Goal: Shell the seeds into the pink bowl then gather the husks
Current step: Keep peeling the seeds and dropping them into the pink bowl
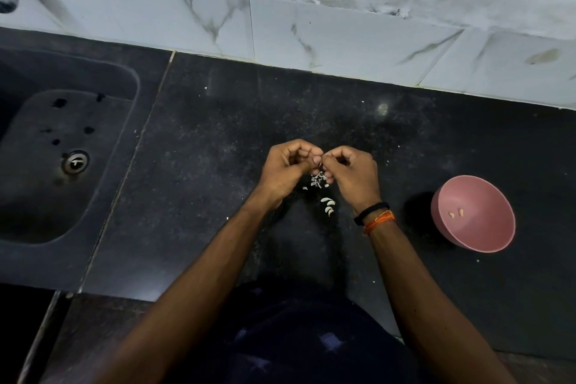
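**Dark Surface: Shelling in Progress**

Dark surface (218,134) is carrying everything. Left hand (288,170) and right hand (352,176) are meeting fingertip to fingertip, pinching something too small to identify. Husks (318,180) are lying directly beneath them. Pink bowl (492,240), right of the right hand, is holding two kernels (455,213).

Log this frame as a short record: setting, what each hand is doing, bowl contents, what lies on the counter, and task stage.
setting: black counter, sink at left, tiled wall behind
left hand: fingers curled, fingertips meeting the right hand's, pinching something too small to identify
right hand: same, fingertips pinched against the left
pink bowl: on counter at right, two shelled seeds inside
husks: small scattered pile under the hands
whole seeds: a few beside the husks
stage: shelling under way, husks not yet gathered
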The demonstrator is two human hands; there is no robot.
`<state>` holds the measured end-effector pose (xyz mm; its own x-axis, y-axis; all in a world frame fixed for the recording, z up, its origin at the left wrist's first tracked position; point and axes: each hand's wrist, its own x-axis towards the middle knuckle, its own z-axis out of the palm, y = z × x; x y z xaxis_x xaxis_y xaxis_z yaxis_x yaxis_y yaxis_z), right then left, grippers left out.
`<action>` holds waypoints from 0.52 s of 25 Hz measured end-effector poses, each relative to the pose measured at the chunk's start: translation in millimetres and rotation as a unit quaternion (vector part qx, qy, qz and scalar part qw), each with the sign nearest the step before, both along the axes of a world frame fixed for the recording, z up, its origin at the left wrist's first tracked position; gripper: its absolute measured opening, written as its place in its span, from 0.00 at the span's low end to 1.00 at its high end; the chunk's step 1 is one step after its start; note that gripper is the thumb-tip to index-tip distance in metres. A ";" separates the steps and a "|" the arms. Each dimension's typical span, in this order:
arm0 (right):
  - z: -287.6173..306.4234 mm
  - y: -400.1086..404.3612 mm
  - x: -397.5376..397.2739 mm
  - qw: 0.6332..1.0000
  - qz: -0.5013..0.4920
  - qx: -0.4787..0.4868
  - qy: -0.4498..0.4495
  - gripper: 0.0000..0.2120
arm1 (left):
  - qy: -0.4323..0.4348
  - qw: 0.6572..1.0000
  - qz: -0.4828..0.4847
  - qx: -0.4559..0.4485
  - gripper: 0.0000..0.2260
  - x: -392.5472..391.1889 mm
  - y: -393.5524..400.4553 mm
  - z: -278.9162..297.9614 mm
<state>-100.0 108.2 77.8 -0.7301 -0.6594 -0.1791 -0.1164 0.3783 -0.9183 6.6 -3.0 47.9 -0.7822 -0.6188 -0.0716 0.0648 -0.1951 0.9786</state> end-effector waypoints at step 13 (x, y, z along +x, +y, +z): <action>-6.3 0.0 -0.1 1.000 -0.024 -0.011 -0.016 0.05 | -0.028 0.998 0.017 0.048 0.07 0.5 -1.2 0.7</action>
